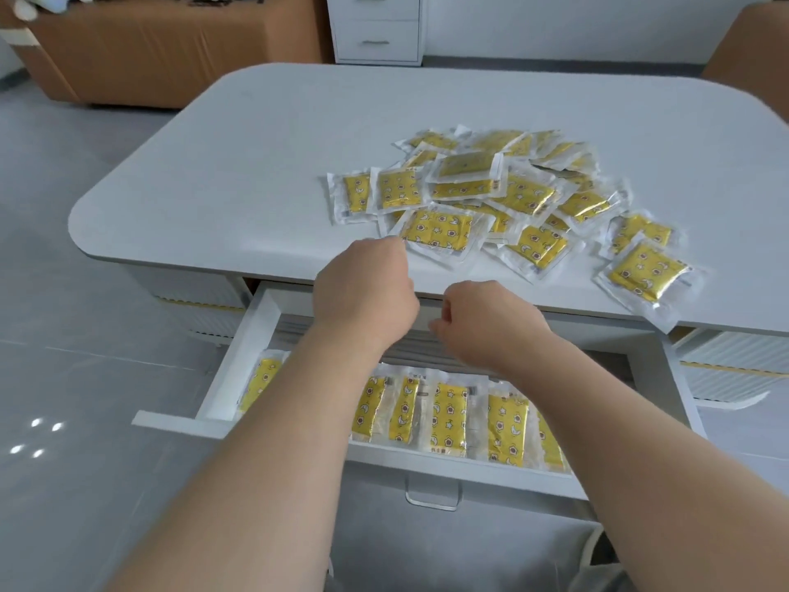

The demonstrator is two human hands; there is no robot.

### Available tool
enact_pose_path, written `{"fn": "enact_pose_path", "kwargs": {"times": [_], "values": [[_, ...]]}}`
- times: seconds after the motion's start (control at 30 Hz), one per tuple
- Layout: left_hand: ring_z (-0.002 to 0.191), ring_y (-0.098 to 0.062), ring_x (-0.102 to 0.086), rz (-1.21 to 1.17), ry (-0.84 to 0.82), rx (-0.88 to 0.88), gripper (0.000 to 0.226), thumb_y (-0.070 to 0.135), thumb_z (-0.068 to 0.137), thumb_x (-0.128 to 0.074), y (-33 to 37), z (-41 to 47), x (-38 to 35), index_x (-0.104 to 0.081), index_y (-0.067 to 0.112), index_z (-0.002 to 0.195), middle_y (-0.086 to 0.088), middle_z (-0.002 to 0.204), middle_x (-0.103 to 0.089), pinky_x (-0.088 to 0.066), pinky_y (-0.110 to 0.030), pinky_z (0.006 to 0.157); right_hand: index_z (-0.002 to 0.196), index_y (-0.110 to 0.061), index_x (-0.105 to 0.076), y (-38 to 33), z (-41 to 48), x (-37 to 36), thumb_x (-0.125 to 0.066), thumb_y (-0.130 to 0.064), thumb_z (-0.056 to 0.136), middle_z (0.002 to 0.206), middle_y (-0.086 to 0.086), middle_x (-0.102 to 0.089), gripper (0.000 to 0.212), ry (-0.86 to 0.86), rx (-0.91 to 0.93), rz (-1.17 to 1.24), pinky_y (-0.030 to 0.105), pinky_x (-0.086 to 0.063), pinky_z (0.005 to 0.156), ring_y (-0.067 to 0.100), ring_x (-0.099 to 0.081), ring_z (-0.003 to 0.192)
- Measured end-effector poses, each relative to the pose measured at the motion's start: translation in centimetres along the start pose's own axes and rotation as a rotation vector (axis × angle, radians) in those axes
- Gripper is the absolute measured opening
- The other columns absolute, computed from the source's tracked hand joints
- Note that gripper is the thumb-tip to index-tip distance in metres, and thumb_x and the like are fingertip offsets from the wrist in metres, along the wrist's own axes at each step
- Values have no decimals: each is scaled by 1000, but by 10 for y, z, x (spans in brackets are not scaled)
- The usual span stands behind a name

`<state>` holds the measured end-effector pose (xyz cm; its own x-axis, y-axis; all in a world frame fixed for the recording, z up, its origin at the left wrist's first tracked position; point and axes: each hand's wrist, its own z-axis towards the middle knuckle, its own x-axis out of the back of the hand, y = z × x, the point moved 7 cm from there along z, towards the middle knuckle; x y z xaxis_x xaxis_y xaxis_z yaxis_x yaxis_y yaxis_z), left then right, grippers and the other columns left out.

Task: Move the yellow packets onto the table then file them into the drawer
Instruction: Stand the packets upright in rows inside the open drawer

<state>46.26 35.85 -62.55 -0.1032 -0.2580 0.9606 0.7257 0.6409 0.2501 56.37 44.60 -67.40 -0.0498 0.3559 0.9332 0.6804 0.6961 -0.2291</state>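
Observation:
Several yellow packets (504,194) in clear wrappers lie in a loose pile on the white table (264,155). More yellow packets (448,416) stand filed in a row inside the open drawer (239,356) below the table's front edge. My left hand (363,288) hovers over the table edge, its curled fingers at the corner of the nearest packet (439,230); the back of the hand hides whether they pinch it. My right hand (486,318) hangs above the drawer with loosely curled fingers and holds nothing.
A lone packet (649,273) lies near the table's front right edge. The drawer's metal handle (432,497) sticks out toward me. A white drawer cabinet (378,27) and brown cardboard boxes (162,49) stand on the grey floor beyond the table.

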Motion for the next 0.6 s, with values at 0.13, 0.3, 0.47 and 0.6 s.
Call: {"fn": "enact_pose_path", "kwargs": {"times": [0.13, 0.3, 0.47, 0.6], "values": [[112, -26, -55, -70, 48, -159, 25, 20, 97, -59, 30, 14, -9, -59, 16, 122, -2, 124, -60, -49, -41, 88, 99, -17, -57, 24, 1, 19, -51, -29, 98, 99, 2, -60, 14, 106, -97, 50, 29, -44, 58, 23, -61, 83], [154, -25, -14, 41, -114, -222, 59, 40, 103, -46, 41, 23, -46, -29, 17, 155, -4, 168, -14, -33, -46, 116, 137, -13, -46, 55, 1, 37, -54, -33, 97, 138, 12, -43, 45, 248, -166, -36, 43, -42, 91, 33, -39, 129], [135, -27, -44, 85, -146, -200, 49, 44, 103, -43, 41, 21, -57, -42, 16, 143, -5, 145, -51, -42, -45, 103, 161, -14, -9, 74, 9, 21, -35, -53, 104, 169, 3, -2, 74, 39, -158, -41, 52, -13, 122, 34, 1, 155], [108, -30, -56, 177, -24, -146, 41, 46, 103, -40, 42, 19, -43, -55, 17, 129, -7, 120, -61, -42, -41, 82, 148, -12, -39, 75, 9, 34, -40, -54, 101, 147, 16, -41, 63, 240, -142, -74, 48, -31, 112, 36, -33, 139]]}}
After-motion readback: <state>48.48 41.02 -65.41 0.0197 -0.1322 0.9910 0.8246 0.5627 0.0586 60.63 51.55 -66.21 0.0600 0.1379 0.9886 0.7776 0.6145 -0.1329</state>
